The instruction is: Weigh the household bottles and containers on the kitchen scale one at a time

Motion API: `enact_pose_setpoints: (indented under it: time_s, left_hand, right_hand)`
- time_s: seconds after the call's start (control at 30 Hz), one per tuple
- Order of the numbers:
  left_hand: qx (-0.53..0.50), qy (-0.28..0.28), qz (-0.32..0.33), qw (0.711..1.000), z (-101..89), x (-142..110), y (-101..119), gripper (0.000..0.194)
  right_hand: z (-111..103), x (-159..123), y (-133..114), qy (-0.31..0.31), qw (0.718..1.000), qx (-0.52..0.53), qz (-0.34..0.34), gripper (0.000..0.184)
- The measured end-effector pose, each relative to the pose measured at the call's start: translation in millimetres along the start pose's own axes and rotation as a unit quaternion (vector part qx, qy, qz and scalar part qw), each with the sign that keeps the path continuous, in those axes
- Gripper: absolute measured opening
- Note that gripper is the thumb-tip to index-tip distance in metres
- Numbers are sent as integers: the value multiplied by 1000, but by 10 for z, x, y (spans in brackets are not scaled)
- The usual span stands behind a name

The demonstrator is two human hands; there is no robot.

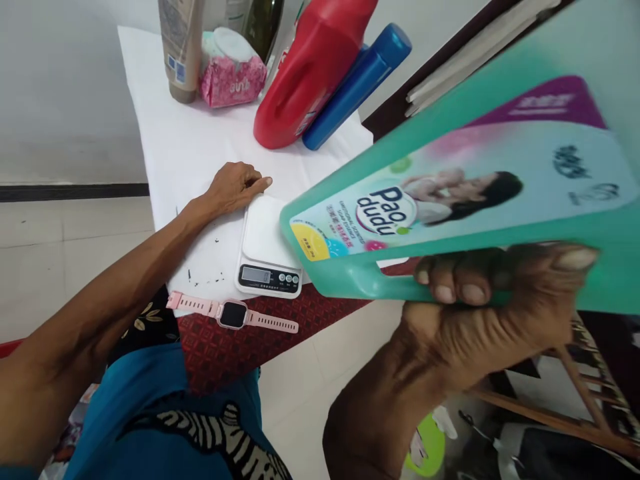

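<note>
A large green bottle [350, 200] labelled "Pao dudu" is gripped at its handle by my right hand [490, 287], fingers wrapped through the opening. The bottle tilts in the air close to the camera, and its lower end covers part of a white digital scale [265, 230]; whether they touch I cannot tell. My left hand [240, 183] rests on the white cloth at the scale's far left corner, its fingers curled in and partly hidden. A pink-strapped smartwatch [233, 314] lies in front of the scale.
On the white cloth [175, 153] stand a red bottle [310, 73], a blue bottle [355, 87], a pink wipes pack [234, 79] and a beige tube [181, 47]. Dark red patterned cloth [225, 360] shows at the table's near edge. A wooden rack [550, 407] is at the right.
</note>
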State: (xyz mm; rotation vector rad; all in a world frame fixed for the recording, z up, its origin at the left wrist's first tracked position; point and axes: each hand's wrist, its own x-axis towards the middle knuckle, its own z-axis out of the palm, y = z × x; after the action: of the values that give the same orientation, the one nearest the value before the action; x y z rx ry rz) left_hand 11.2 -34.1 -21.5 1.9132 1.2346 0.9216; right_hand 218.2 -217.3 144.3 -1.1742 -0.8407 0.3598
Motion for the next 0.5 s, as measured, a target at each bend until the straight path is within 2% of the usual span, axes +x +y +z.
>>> enact_pose_setpoints:
  time_s: [0.07,0.2,0.33,0.5]
  left_hand:
    - [11,-42,21,999,-19,7,6,41]
    - [6,-35,1,999,-26,9,49,49]
    - [7,-39,1,999,-9,-1,109,50]
    - [21,-40,7,999,-21,23,93,51]
  right_hand:
    - [189,-10,69,-35,999,8,-14,62]
    - [439,-68,174,-43,999,10,3,55]
    - [515,-132,181,-25,999,16,34,50]
    - [543,-219,196,-23,999,21,18,50]
